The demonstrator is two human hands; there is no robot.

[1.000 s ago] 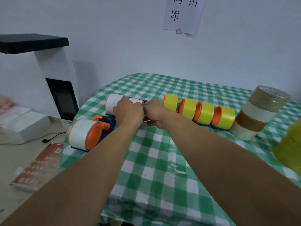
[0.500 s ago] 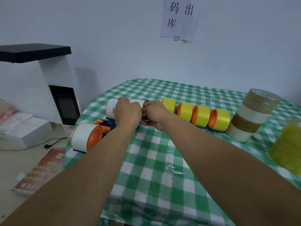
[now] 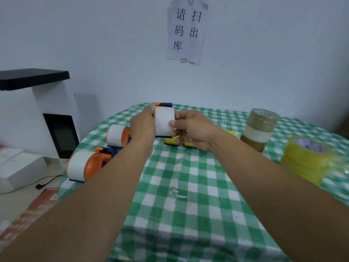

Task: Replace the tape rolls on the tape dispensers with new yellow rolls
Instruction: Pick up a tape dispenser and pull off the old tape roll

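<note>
I hold a tape dispenser with a white roll (image 3: 164, 121) in the air above the table, its blue and orange frame showing at the top. My left hand (image 3: 143, 125) grips its left side and my right hand (image 3: 190, 129) pinches the white roll from the right. Two more dispensers with white rolls lie on the table at the left, one (image 3: 118, 135) near my left hand and one (image 3: 83, 165) by the table's edge. Dispensers with yellow rolls (image 3: 172, 140) lie behind my right hand, mostly hidden. New yellow rolls (image 3: 306, 157) are stacked at the right.
A stack of brown and white tape rolls (image 3: 258, 129) stands at the back right. The table carries a green checked cloth (image 3: 188, 186). A white and black machine (image 3: 47, 114) stands left of the table, with a white box (image 3: 17, 165) and a cable on the floor.
Both hands have lifted the white-roll dispenser off the table and turned it upright. The camera has tilted up, and the yellow dispensers are now mostly hidden behind my right hand.
</note>
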